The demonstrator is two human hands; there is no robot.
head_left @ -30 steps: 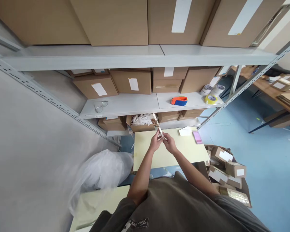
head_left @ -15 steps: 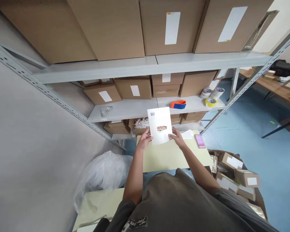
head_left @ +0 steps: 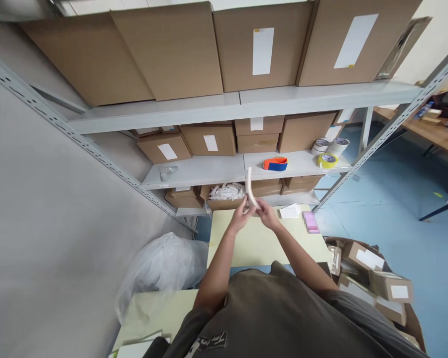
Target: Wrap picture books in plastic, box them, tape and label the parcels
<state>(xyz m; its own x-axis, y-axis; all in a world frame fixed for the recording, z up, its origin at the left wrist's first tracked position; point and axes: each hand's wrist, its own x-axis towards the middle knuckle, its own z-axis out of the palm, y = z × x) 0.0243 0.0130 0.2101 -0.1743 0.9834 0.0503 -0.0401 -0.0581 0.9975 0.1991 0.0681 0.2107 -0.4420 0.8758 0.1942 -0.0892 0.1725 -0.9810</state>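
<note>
- The lower end of a thin, white softcover booklet (head_left: 249, 184) is gripped by the left hand (head_left: 242, 214) and the right hand (head_left: 268, 214), which are held narrow and close together, with fingers closed on it.
- The booklet is seen nearly edge-on, its body bowed and its free end pointed toward twelve o'clock; its cover cannot be read from this angle.
- It is held raised around the far edge of a cream tabletop (head_left: 246, 248), which is spread out at six o'clock from it.
- At four o'clock from the booklet, white papers (head_left: 290, 211) are laid on the tabletop, with a pixelated pink item (head_left: 310, 222) placed just beside them.
- Between one and two o'clock, an orange-and-blue band (head_left: 275, 164) is set on the middle shelf (head_left: 216, 166).
- Toward two o'clock on that shelf, a yellow tape roll (head_left: 327, 160) and white tape rolls (head_left: 338, 146) are grouped.
- At nine o'clock, an open carton (head_left: 224, 204) is filled with crumpled white fabric (head_left: 227, 191); farther out, clear glasses (head_left: 168, 173) are rested on the shelf.
- Between seven and eight o'clock, a translucent plastic bag (head_left: 168, 263) is seen bunched.
</note>
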